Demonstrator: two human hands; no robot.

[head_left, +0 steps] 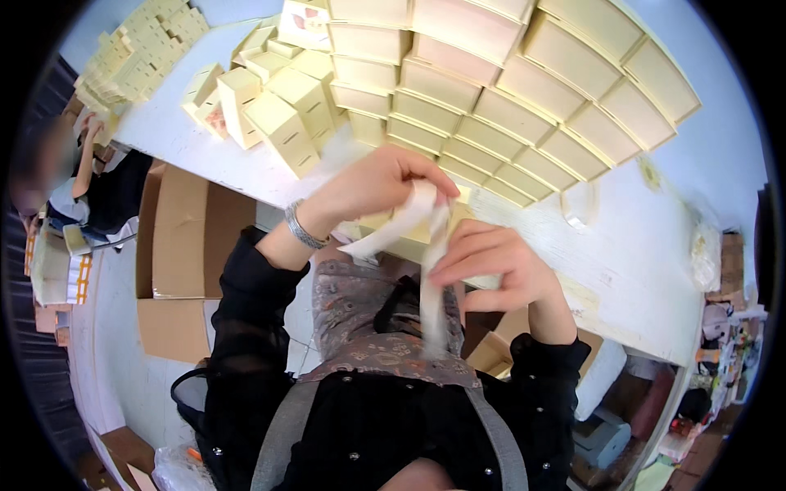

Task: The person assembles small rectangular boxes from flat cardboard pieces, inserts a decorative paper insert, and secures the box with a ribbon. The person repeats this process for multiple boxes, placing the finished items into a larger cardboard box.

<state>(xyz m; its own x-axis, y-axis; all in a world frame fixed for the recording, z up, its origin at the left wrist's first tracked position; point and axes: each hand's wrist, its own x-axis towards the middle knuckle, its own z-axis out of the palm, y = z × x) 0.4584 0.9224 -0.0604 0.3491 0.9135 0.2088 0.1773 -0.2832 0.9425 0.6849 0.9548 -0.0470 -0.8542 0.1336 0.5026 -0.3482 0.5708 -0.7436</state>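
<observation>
A pale, cream-white ribbon (385, 233) hangs in a loop between my hands above the table's near edge. My left hand (385, 186), with a silver bracelet at the wrist, pinches its top fold between closed fingers. My right hand (501, 266) is lower and to the right, its fingers closed on the ribbon's other length. One tail falls down toward my lap, blurred by motion. Under the ribbon, partly hidden by it and my hands, a cream box (407, 244) lies at the table's edge.
Cream boxes (458, 74) rise in a tall stack at the back of the white table (630, 270). Several loose boxes (282, 131) sit left of it. A large open carton (180, 229) stands on the floor at left. Another person (86, 155) is at the far left.
</observation>
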